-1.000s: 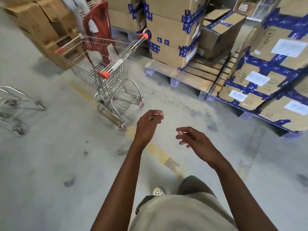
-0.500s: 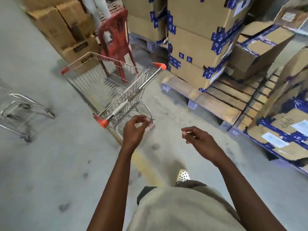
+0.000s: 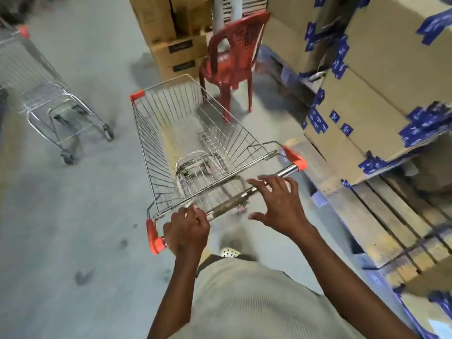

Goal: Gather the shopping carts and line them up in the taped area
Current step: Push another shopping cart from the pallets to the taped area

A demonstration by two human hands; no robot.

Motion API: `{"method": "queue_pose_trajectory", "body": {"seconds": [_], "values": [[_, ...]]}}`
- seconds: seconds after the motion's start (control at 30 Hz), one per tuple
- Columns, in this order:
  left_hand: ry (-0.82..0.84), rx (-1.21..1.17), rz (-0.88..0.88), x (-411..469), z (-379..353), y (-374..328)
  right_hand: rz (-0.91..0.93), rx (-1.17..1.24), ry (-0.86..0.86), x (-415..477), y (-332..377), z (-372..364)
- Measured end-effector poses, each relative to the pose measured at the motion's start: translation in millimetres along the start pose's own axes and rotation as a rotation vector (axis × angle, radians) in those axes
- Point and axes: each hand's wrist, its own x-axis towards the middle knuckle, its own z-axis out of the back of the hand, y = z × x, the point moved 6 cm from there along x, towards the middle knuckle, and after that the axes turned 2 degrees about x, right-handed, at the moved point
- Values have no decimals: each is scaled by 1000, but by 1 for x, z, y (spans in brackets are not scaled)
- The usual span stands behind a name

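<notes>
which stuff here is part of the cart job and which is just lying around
Job: near cart, its handle held by the left hand, right hand open over it; second cart on the left.
Lying about: red chair, taped cardboard boxes, wooden pallet.

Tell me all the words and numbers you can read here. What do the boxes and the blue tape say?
No text here is readable.
The dark labels on the stacked boxes beside the red chair: too blurred.
The blue tape on the big cardboard boxes: white print, too blurred.
The shopping cart handle: worn, no words show.
</notes>
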Motion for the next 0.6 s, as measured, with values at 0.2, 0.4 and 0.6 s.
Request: {"method": "queue_pose_trajectory", "body": {"seconds": [0.2, 0.4, 0.6], "values": [[-90, 97, 81, 21, -4, 13, 169, -66, 91, 78, -5, -34], [-188, 141, 217, 68, 2, 50, 242, -67, 206, 123, 22, -60], [-226, 179, 268, 155, 19, 44, 273, -56, 130, 215, 28, -69]]}}
